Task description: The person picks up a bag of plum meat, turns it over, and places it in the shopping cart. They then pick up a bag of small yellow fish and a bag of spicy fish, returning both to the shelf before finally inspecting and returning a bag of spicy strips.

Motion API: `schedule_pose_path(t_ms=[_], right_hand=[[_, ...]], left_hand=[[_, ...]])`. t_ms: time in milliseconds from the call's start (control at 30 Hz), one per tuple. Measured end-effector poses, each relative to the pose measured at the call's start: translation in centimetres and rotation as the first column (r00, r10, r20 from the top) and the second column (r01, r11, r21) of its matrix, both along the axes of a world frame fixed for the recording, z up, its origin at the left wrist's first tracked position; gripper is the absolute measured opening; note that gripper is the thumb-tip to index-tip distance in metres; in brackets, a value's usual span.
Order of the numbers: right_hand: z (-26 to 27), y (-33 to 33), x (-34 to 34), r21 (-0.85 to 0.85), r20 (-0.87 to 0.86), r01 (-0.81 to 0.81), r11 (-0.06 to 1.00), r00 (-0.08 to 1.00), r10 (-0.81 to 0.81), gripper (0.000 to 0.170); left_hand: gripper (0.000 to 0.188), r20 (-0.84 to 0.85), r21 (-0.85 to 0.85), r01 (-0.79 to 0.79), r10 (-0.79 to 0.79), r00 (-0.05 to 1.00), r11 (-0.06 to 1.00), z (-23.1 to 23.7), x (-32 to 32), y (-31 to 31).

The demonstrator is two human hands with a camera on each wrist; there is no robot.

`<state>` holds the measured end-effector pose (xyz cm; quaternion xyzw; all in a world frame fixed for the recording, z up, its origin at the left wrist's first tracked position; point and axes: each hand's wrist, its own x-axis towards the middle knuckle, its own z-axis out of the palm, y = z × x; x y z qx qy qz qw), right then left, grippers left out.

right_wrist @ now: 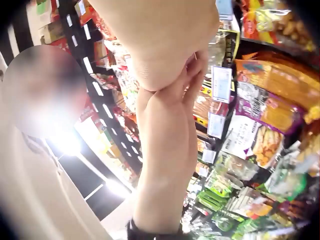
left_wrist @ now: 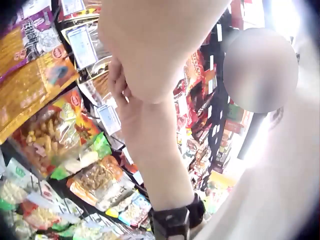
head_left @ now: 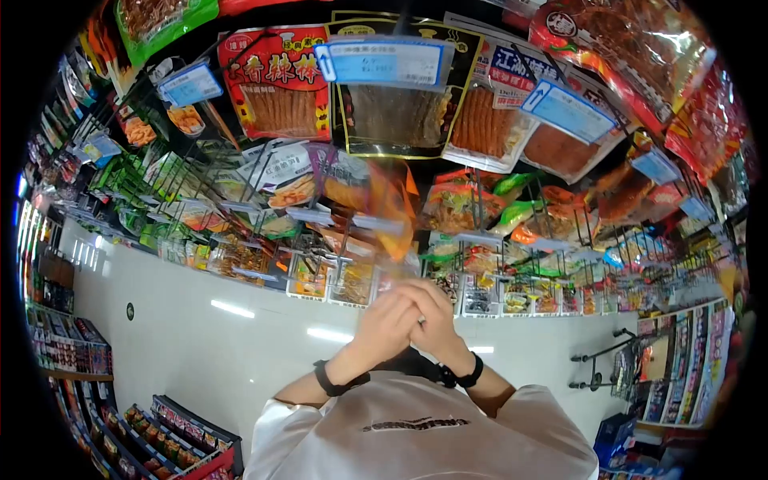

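In the head view my left hand (head_left: 384, 322) and right hand (head_left: 434, 314) are clasped together in front of the chest, fingers overlapping. No item shows between them, though the palms are hidden. The left wrist view has my left hand (left_wrist: 150, 55) large at the top, against the right hand (left_wrist: 134, 107), whose fingers bend round it. Close to the camera in the right wrist view, my right hand (right_wrist: 160, 45) meets the left hand (right_wrist: 175, 95), with the left fingers folded at its side. Both hands are apart from the packets.
Hanging snack packets stand ahead, among them a red packet (head_left: 280, 96) and a black-edged packet (head_left: 396, 120), with blue-edged price tags (head_left: 384, 62) before them. Lower rows hold more packets. Shelves (head_left: 196, 428) are at the lower left; a wheeled metal frame (head_left: 596, 368) is at the right.
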<state>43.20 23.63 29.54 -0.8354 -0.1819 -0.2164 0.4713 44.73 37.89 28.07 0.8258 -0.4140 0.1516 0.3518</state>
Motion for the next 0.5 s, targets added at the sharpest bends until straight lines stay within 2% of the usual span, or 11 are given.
schedule_pose_path(t_ms=[33,133,167,200,267,300,400,433,500], right_hand=[[-0.7,0.3,-1.7,0.053,-0.048,0.027,0.998,0.999,-0.025,0.039],[-6.1,-0.1,-6.7,-0.001,-0.304,0.112,0.994,0.947,-0.107,0.038],[-7.4,-0.5,-8.4,-0.001,-0.396,0.061,0.998,0.917,-0.056,0.039],[-8.2,0.2,-9.7,-0.036,-0.413,0.055,0.998,0.908,-0.065,0.040],[-8.8,-0.1,-14.4,-0.133,-0.493,0.029,0.991,0.865,-0.091,0.040],[-8.3,0.0,-16.2,-0.140,-0.577,0.032,0.990,0.810,-0.108,0.042],[-10.9,-0.3,-23.0,-0.189,-0.603,0.181,0.965,0.754,-0.259,0.041],[-10.3,-0.4,-24.9,-0.159,-0.600,0.224,0.962,0.751,-0.274,0.040],[-10.2,-0.9,-28.8,-0.154,-0.628,0.351,0.924,0.687,-0.366,0.039]], left_hand=[[0.024,-0.004,-0.006,0.064,-0.064,0.998,0.998,-0.1,-0.9,0.1],[0.021,-0.185,-0.004,0.331,-0.326,0.927,0.944,-3.6,-3.1,1.4],[0.020,-0.200,0.109,0.390,-0.364,0.910,0.914,-4.9,-4.0,1.9],[0.019,-0.241,0.144,0.459,-0.419,0.875,0.877,-6.5,-4.4,2.5],[0.018,-0.349,0.156,0.594,-0.518,0.781,0.789,-9.6,-7.5,2.4],[0.018,-0.429,0.162,0.649,-0.540,0.724,0.743,-10.1,-8.6,2.2],[0.020,-0.485,0.189,0.804,-0.659,0.575,0.563,-12.2,-12.3,0.1],[0.018,-0.485,0.166,0.833,-0.692,0.535,0.527,-11.7,-13.5,-0.8],[0.016,-0.558,0.228,0.889,-0.695,0.453,0.397,-10.4,-15.6,-3.3]])
